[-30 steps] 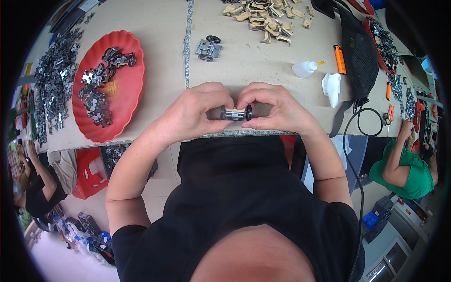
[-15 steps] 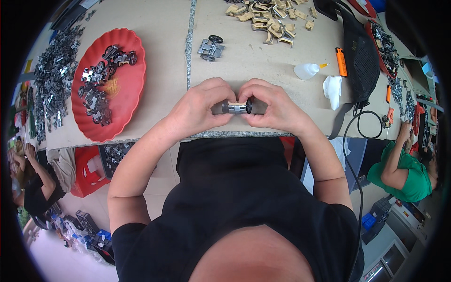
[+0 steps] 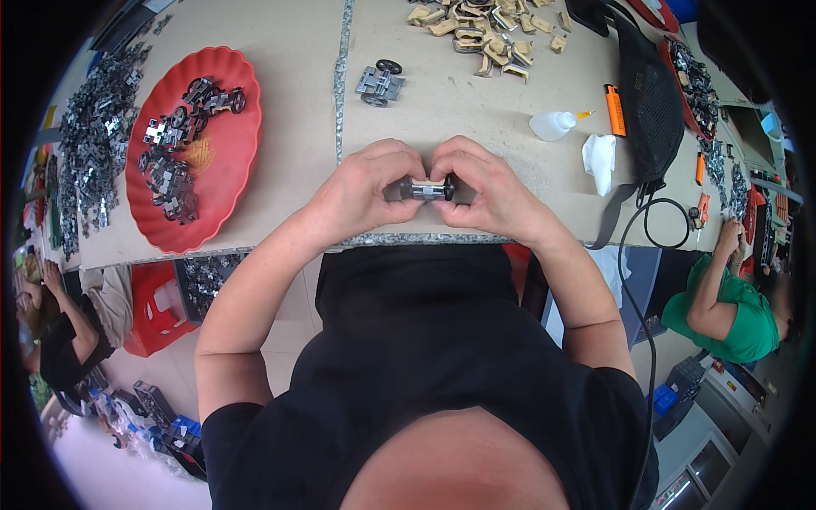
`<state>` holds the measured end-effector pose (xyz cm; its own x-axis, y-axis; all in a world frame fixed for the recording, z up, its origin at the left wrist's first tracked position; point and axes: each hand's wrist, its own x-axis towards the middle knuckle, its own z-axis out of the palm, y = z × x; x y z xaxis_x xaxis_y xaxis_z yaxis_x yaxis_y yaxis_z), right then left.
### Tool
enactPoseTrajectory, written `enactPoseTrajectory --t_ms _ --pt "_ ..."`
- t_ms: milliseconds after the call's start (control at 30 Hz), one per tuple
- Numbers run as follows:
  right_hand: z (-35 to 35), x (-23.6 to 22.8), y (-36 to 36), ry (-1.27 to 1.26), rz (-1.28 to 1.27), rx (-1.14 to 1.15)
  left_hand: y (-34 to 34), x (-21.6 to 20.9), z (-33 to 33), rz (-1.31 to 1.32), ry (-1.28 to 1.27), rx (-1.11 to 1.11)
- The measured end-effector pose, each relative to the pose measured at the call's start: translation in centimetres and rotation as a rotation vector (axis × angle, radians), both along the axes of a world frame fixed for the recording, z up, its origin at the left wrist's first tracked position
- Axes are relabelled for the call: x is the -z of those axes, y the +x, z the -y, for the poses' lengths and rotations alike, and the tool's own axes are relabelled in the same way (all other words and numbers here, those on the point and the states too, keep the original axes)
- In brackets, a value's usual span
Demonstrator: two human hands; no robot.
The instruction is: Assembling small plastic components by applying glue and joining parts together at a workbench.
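Presently, both hands are engaged on one item, a small dark-grey and silver assembly with a tan strip and a black wheel, held near the front edge of the beige-covered worktable. The left hand pinches its left end between thumb and curled fingers; the right hand is closed likewise on the right end, around the black wheel. Exact fingertip contact on the far side cannot be told.

Compared with the preceding views, the item sits slightly farther from the table edge, its tan strip now showing along the far side, and the fingers are drawn in closer. In my judgement this is a minor adjustment of hold: work on the item remains in hand, with neither end released.

Remaining positions are unaltered. A similar grey two-wheeled assembly lies beyond the hands; several more lie in the red scalloped oval dish at left. Loose tan curved pieces are heaped at the far side; a white squeeze bottle with a yellow tip lies at right.
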<state>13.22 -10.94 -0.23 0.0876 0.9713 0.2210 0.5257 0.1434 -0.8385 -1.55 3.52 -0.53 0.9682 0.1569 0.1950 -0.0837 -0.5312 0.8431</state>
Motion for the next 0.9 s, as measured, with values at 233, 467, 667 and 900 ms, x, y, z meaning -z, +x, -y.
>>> enactPoseTrajectory --t_ms 233,467,667,900 --pt "0.2 0.3 0.0 -0.035 -0.033 -0.004 0.1 0.4 0.2 0.104 -0.036 -0.012" --pt "0.0 0.5 0.2 0.041 -0.016 -0.022 -0.1 0.4 0.3 0.130 0.043 -0.007" --pt "0.5 -1.1 -0.5 -0.200 -0.708 0.292 -0.2 -0.4 1.1 0.385 0.627 -0.175" --pt "-0.2 -1.0 -1.1 -0.283 -0.982 0.317 0.4 -0.5 2.6 0.441 0.782 -0.146"
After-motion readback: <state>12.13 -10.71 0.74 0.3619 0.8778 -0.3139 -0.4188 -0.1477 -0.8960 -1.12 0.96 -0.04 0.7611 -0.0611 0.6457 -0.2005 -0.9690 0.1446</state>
